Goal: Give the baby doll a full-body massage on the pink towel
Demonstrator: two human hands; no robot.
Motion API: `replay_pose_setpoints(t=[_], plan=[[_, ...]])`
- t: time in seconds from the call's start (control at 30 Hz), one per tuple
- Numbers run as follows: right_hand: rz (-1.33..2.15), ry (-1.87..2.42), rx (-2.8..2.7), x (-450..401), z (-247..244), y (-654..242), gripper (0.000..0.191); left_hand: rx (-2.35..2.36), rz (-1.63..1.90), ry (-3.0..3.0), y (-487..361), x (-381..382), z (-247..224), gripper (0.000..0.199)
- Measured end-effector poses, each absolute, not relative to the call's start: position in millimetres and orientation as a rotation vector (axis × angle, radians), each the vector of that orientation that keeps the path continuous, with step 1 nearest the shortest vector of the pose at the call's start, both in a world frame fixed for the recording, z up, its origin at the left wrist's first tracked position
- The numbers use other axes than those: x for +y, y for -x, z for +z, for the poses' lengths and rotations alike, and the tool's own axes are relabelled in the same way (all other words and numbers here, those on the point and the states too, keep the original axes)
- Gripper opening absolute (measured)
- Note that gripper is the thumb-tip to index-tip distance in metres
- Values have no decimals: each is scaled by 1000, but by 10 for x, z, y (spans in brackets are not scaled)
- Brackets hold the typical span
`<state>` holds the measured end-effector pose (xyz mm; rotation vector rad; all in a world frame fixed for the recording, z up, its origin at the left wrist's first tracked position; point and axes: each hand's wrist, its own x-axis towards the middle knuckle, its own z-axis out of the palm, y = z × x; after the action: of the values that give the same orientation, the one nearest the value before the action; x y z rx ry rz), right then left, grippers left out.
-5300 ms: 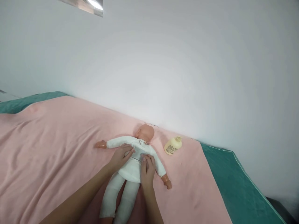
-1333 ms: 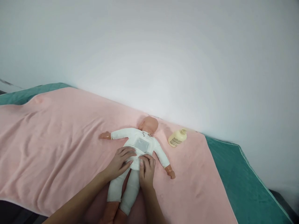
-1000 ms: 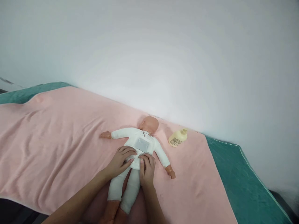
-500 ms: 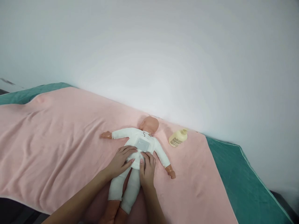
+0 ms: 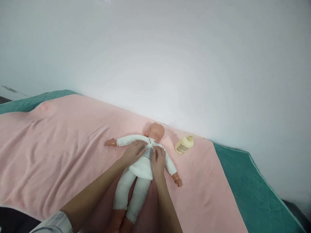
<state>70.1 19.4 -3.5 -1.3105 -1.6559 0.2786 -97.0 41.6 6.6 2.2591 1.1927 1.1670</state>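
A doll (image 5: 142, 169) with a white cloth body lies on the pink blanket, its bare head (image 5: 155, 130) away from me and its arms spread. My left hand (image 5: 135, 151) rests on the left side of the doll's upper back or chest, fingers laid flat. On the right side of the same part lies my right hand (image 5: 158, 158), its fingers also extended on the cloth. Between the hands a grey patch (image 5: 147, 153) shows, partly covered by them. Neither hand grips anything.
A pale yellow bottle (image 5: 184, 144) lies tilted on the pink blanket (image 5: 68, 136), right of the doll's head. Green cloth (image 5: 252, 184) shows beyond the blanket at right and far left. A white wall (image 5: 155, 64) rises behind.
Both hands have moved up the doll's body from its lower torso toward the shoulders, now partly over the grey patch. A striped sleeve has come into view on the left arm.
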Motion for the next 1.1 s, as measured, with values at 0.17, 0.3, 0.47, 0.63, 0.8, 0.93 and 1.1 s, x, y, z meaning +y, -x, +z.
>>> replay_pose_setpoints(t=[0.17,0.3,0.47,0.63,0.8,0.93,1.1], plan=[[251,1351,-1720,337,-89,-651,26,1224,1125,-2264,849,638,-12,21],[234,1367,-1729,347,-154,-638,24,1236,1103,-2271,836,717,-114,17],[206,1352,-1704,288,-199,-625,22,1225,1117,-2305,834,686,-163,16],[202,1353,-1707,283,-211,-627,25,1231,1118,-2328,824,663,-152,19],[220,1369,-1741,320,-209,-631,26,1248,1079,-2343,822,685,-149,21],[218,1385,-1749,319,-221,-633,28,1257,1071,-2352,820,679,-150,21],[207,1399,-1756,321,-256,-639,37,1280,1085,-2349,816,658,-165,24]])
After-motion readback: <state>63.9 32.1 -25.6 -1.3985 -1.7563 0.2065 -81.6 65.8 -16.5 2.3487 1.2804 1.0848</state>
